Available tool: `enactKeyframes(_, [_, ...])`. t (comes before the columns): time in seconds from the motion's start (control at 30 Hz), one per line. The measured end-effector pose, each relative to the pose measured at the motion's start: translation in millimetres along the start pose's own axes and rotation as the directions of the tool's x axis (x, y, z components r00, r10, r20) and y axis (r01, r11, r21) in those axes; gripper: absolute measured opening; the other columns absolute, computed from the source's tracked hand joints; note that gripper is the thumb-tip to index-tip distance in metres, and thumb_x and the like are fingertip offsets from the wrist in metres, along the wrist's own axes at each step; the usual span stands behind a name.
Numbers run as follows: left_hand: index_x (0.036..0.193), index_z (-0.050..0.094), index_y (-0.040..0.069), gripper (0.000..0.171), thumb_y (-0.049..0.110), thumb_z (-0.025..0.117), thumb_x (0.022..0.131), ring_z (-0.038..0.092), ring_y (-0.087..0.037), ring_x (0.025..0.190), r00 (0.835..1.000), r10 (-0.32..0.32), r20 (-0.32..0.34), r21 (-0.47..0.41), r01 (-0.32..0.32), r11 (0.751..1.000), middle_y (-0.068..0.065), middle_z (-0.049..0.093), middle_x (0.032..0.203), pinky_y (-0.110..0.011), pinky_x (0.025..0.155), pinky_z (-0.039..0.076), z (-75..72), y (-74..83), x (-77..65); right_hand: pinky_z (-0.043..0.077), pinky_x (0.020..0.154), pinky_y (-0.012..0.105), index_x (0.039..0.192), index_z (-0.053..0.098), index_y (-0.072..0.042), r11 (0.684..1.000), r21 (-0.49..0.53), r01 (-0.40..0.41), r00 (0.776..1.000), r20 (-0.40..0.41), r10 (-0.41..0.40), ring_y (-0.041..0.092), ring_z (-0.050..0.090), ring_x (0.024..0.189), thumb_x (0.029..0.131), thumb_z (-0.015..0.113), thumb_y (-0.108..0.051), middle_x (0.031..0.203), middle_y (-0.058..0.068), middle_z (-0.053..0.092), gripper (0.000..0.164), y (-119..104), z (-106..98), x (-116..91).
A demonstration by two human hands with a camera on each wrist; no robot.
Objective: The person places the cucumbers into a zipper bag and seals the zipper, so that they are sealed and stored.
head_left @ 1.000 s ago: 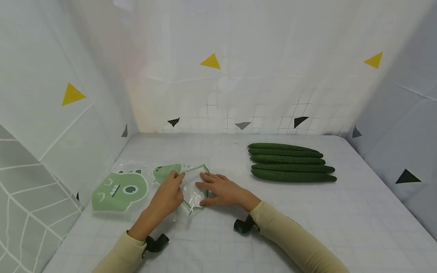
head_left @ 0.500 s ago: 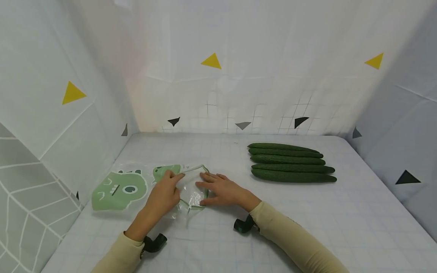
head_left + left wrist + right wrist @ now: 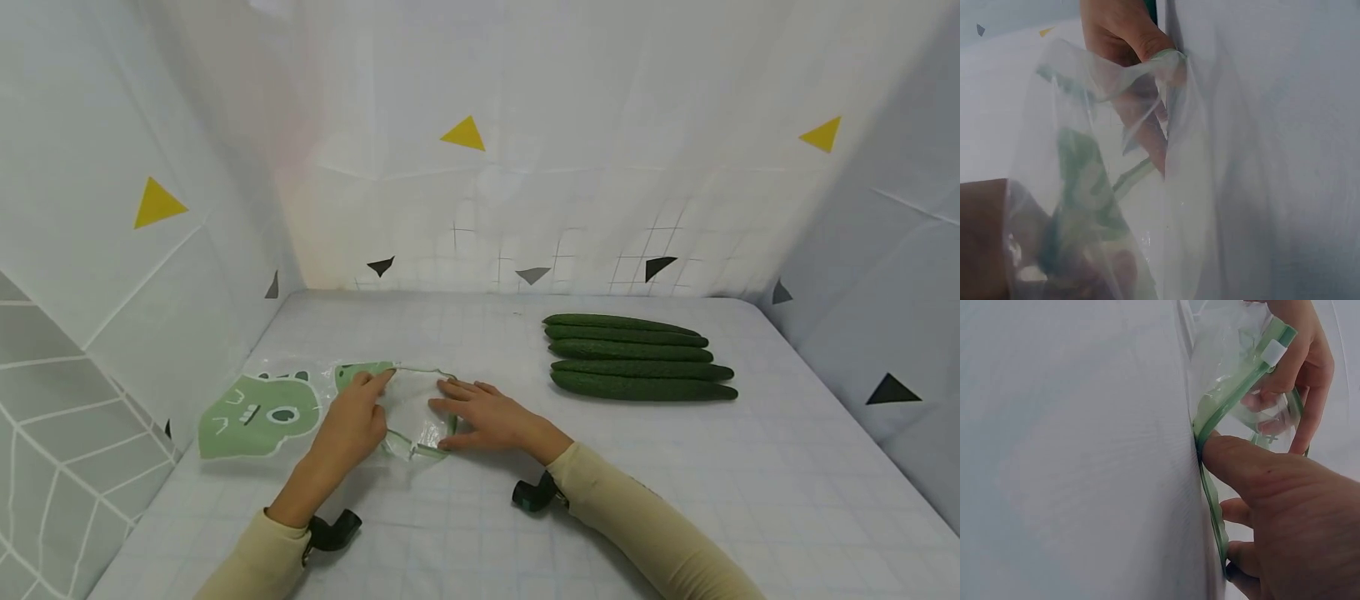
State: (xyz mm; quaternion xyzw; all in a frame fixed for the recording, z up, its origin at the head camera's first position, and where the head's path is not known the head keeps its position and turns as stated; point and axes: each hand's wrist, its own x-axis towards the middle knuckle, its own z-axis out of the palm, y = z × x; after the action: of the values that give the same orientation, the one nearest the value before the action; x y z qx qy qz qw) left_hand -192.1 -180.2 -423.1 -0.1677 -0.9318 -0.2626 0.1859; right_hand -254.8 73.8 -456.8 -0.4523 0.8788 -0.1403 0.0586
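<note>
A clear slider zip bag (image 3: 420,404) with a green edge lies on the table, its mouth facing right. A green one-eyed cartoon print (image 3: 258,419) shows on clear plastic at its left. My left hand (image 3: 352,429) holds the far lip of the mouth, index finger reaching along it and the other fingers curled. My right hand (image 3: 491,421) lies spread at the right end of the mouth, fingertips touching the green edge (image 3: 1213,506). In the right wrist view, a white slider (image 3: 1274,353) sits on the green strip near my left hand. Plastic partly covers my left fingers.
Several dark green cucumbers (image 3: 641,358) lie side by side at the back right of the white table (image 3: 675,492). White sheets (image 3: 570,100) with yellow and black triangles stand behind and at both sides. A small black device (image 3: 333,531) is strapped under each wrist.
My left hand has shifted slightly left and back, and the far lip has moved with it, so the bag's mouth looks wider. The right hand and cucumbers stay put.
</note>
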Motion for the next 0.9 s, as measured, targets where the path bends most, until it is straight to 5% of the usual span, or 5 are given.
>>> enactKeyframes(0.13, [0.134,0.064,-0.007,0.056,-0.017,0.052,0.081,0.065,-0.031,0.085,1.0,0.008,-0.001,-0.064,-0.008,0.998,-0.017,0.067,0.099,-0.046,0.072,0.055,0.8,-1.0,-0.1,0.02,0.121,0.054,0.159,0.046,-0.019,1.0,0.024,-0.004,1.0,0.007,0.004,0.03,0.023,0.154,0.1,0.067,-0.051,0.168,0.011,0.027,0.071,-0.2,-1.1,0.3])
enactKeyframes(0.37, [0.139,0.063,-0.004,0.056,-0.015,0.052,0.085,0.045,-0.012,0.058,0.996,-0.06,0.067,-0.243,0.074,0.967,-0.019,0.069,0.11,-0.03,0.055,0.043,0.2,-2.6,0.3,0.019,0.121,0.054,0.159,0.046,-0.019,0.998,0.054,-0.013,1.0,0.014,0.012,0.029,0.023,0.154,0.099,0.069,-0.05,0.169,0.01,0.026,0.071,0.7,-1.1,0.0])
enactKeyframes(0.7, [0.137,0.064,-0.003,0.055,-0.014,0.057,0.084,0.052,-0.015,0.069,1.0,0.0,0.022,-0.132,0.003,0.991,-0.015,0.066,0.102,-0.034,0.063,0.049,3.2,-2.0,0.0,0.018,0.122,0.053,0.159,0.046,-0.021,0.998,0.047,-0.03,1.0,0.011,0.029,0.028,0.023,0.154,0.098,0.068,-0.052,0.169,0.009,0.026,0.072,1.0,-0.7,2.4])
enactKeyframes(0.9, [0.141,0.062,-0.002,0.055,-0.007,0.062,0.086,0.052,-0.014,0.072,0.998,-0.035,0.047,-0.139,0.041,0.989,-0.013,0.067,0.104,-0.034,0.065,0.049,7.3,-1.1,-0.5,0.023,0.12,0.053,0.158,0.047,-0.015,1.0,-0.002,0.007,1.0,-0.027,-0.007,0.029,0.029,0.152,0.101,0.067,-0.049,0.166,0.011,0.033,0.069,1.9,-2.7,-0.5])
